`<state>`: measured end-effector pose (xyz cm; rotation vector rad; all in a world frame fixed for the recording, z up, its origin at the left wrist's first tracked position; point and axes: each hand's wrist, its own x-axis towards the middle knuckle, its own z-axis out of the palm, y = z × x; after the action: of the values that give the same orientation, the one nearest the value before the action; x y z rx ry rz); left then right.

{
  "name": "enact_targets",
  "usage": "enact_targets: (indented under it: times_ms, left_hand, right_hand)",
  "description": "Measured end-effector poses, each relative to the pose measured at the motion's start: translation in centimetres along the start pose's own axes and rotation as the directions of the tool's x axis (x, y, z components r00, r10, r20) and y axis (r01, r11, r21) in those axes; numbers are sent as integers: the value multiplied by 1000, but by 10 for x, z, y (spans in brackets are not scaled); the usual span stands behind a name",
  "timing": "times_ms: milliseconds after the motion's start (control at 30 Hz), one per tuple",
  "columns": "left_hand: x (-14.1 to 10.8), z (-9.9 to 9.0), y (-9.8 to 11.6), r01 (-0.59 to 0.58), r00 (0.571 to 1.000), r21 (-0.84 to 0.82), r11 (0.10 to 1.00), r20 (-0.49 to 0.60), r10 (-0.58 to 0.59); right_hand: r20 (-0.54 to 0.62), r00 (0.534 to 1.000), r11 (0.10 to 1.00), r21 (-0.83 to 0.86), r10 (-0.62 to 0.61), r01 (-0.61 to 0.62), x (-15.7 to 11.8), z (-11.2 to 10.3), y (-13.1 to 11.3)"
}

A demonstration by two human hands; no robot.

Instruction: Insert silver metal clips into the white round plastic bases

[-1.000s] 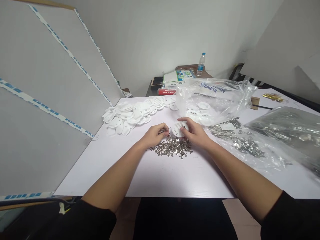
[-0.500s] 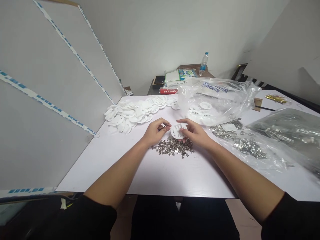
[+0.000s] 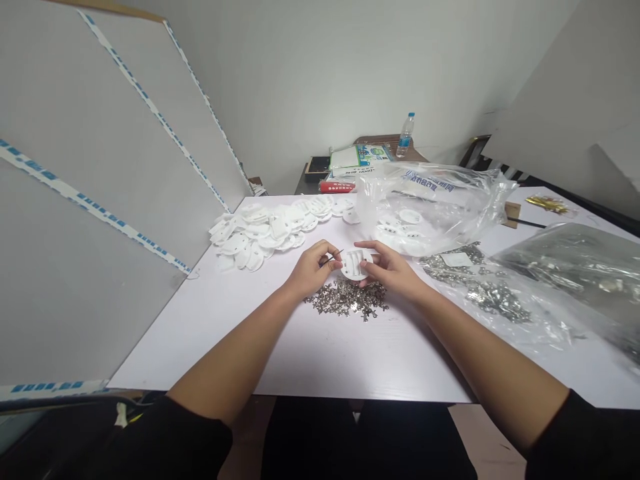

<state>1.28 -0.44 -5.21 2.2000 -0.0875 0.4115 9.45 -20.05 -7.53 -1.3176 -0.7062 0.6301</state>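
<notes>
The person sits at a white table [image 3: 320, 353] with both forearms stretched forward and the hands meeting just above a small heap of metal clips [image 3: 347, 300]. The right hand [image 3: 390, 270] holds a round white plastic disc [image 3: 354, 264] by its edge, thumb on top and fingers curled underneath, tilting its slotted face toward the other hand. The left hand [image 3: 313, 270] has thumb and forefinger pressed together, pinching a thin metal piece [image 3: 336, 257] whose tip reaches the disc's near rim; whether it touches is hard to tell from here.

To my eye this is the fitting step: one metal piece is being brought to a slot in the disc. The next move would call for lining the tip up squarely with the slot and pushing it home while the right hand keeps the disc steady.

Both wrists hover low, elbows wide, sleeves at the table's near edge. Behind the hands lies a spread of white discs [image 3: 270, 227], and to the right a clear plastic bag [image 3: 440, 200] with more discs inside, then another bag of metal parts [image 3: 490, 293]. A water bottle [image 3: 405, 135] stands far back.
</notes>
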Motion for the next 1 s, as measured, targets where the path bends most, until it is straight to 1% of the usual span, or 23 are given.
enact_targets:
  times_ms: [67, 133, 333, 467, 533, 600, 667, 767, 867, 933, 1000]
  left_hand:
    - [0, -1, 0, 11, 1000, -29, 1000, -1, -11]
    - [0, -2, -1, 25, 1000, -62, 998, -5, -25]
    - [2, -3, 0, 46, 998, -108, 993, -46, -51]
    - [4, -1, -2, 98, 992, -180, 979, -55, -109]
    - [4, -1, -3, 129, 989, -183, 975, -46, -139]
    - [4, 0, -4, 122, 990, -153, 981, -45, -130]
    - [4, 0, -4, 82, 995, -116, 990, -38, -87]
    - [3, 0, -3, 41, 999, -88, 995, -16, -43]
    - [2, 1, -2, 48, 999, -71, 996, 0, -48]
    - [2, 2, -2, 46, 999, -69, 997, 0, -46]
    - [1, 3, -3, 61, 998, -89, 994, 3, -61]
  right_hand:
    - [-4, 1000, 1000, 17, 5, -5, 0, 0, 0]
    - [-2, 1000, 1000, 2, -16, 16, 0, -1, -1]
    - [-42, 992, 983, -146, -122, 114, 0, -4, 1]
    - [-66, 990, 970, -216, -127, 110, 0, -5, 3]
    - [-82, 991, 977, -196, -104, 86, -1, -4, 1]
    - [-104, 992, 987, -148, -75, 59, -1, -3, -1]
    - [-115, 992, 993, -112, -58, 45, -1, -2, -2]
    - [-142, 984, 985, -154, -104, 82, 1, -5, 1]
    - [-208, 965, 964, -244, -161, 108, 4, -8, 4]
    - [-237, 960, 967, -235, -151, 94, 4, -10, 5]
    - [-265, 957, 981, -183, -119, 71, 5, -10, 4]
